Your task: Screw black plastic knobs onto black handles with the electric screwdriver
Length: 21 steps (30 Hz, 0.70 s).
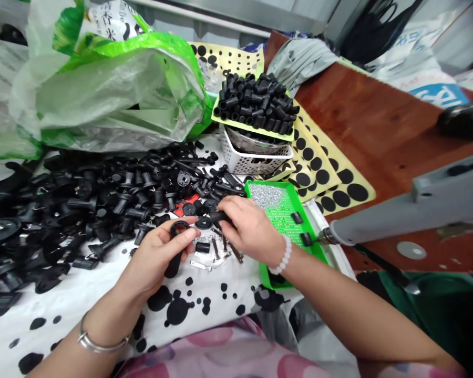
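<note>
Brown wooden tabletop (362, 115) fills the far right, and a white sheet with black spots (189, 304) lies under the work; the left hand (157, 257) is closed, its fingers (185, 234) and thumb wrapped around a black plastic tube with a ring at its top (174, 262); the right hand (250, 228) is also closed, its fingers (230, 207) pinching a short black piece (219, 216) just beside the left fingertips; right below those right fingers lie small metal clips (224, 251), and a short black tube (202, 247) sits between the two hands; left of the left fingers spreads a big heap of black plastic parts (102, 210); beyond the right fingers stands a green tray (268, 278) holding a pile of metal bits (266, 195) and two black pieces (301, 228); farther past the fingers, a white plastic basket (256, 163) carries a yellow tray (252, 126) stacked with black tubes (256, 102); sheets of round black stickers (331, 178) lie to its right, a grey power tool (418, 210) reaches in with its tip near the green tray, and a green-and-white plastic bag (114, 89) sits behind the heap.
</note>
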Available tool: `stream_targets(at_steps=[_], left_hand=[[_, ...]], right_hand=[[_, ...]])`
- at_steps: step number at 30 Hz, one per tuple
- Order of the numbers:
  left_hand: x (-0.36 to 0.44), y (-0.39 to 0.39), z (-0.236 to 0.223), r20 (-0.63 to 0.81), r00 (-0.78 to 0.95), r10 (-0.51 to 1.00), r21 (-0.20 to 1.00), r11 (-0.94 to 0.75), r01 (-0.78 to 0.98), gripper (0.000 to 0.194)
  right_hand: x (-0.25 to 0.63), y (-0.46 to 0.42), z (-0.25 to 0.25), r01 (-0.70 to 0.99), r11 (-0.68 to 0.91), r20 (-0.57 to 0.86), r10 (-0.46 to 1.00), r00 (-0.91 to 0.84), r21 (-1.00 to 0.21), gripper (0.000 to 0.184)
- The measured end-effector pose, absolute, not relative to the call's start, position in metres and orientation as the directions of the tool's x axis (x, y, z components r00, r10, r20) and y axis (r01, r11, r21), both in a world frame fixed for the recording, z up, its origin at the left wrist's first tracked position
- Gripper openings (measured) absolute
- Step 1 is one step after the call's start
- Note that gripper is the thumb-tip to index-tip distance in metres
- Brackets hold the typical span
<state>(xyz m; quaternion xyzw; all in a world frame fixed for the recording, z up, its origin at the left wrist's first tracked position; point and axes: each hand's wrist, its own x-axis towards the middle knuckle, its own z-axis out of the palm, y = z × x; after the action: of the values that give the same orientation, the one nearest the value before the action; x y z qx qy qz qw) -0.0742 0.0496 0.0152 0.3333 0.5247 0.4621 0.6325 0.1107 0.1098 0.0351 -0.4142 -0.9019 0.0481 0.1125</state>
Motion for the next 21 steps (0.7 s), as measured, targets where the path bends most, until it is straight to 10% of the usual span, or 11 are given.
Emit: stream_targets(at_steps=[6, 13, 21], left_hand=[[-0.056, 0.048, 0.021, -0.329, 0.031, 0.944, 0.927, 0.329, -0.177, 0.027], [-0.053, 0.038, 0.021, -0.298, 0.037, 0.954, 0.948, 0.301, -0.101, 0.022], [-0.041, 0.035, 0.029, -0.320, 0.149, 0.936, 0.940, 0.334, -0.075, 0.021]], right_hand=[[0.114, 0.088, 0.030, 0.442, 0.804, 0.477, 0.592, -0.650, -0.397, 0.028], [0.140, 0.078, 0.013, 0.174, 0.537, 0.359, 0.737, -0.573, -0.826, 0.046], [0.153, 0.062, 0.016, 0.228, 0.796, 0.579, 0.574, -0.579, -0.561, 0.052]])
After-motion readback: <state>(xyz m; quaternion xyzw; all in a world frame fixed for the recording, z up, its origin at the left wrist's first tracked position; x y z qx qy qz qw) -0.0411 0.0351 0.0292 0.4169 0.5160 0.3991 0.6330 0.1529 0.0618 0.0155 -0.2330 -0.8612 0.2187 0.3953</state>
